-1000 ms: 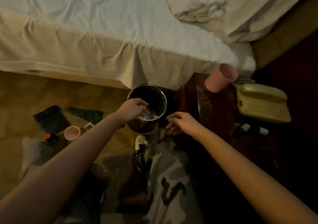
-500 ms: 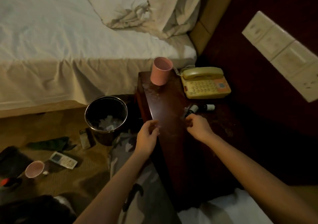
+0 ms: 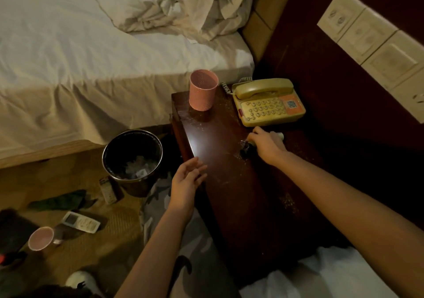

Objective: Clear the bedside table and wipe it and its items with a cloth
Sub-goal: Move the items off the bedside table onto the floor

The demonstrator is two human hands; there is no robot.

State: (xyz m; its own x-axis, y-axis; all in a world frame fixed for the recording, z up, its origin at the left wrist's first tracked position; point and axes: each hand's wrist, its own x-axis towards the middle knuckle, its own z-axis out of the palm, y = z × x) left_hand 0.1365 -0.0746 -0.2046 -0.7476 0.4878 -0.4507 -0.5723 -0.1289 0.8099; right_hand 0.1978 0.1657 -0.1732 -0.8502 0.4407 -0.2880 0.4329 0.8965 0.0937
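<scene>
1. We saw a dark, glossy wooden bedside table (image 3: 220,151), its top speckled with dust and crumbs, with one bright glare patch near the left edge.
2. A pink perforated cup (image 3: 203,89), cylindrical and upright, stood at the far left corner; a yellowed plastic telephone (image 3: 267,101) with round keys sat beside it along the far edge, apart from the cup.
3. The middle and near stretch of the tabletop lay bare between the two forearms.
4. Off the left edge, on the woven floor, stood a round metal bin (image 3: 132,158) with crumpled scraps inside, close to the table's side.
5. Our right hand (image 3: 266,145) lay just in front of the telephone, fingers curled over a small dark bottle (image 3: 245,150); a pale cap (image 3: 278,135) peeked out behind the knuckles. We could not tell whether the fingers truly clasped the bottle.
6. Our left hand (image 3: 187,178) hovered at the left edge with fingers loosely spread, holding nothing, well apart from the bottle.
</scene>
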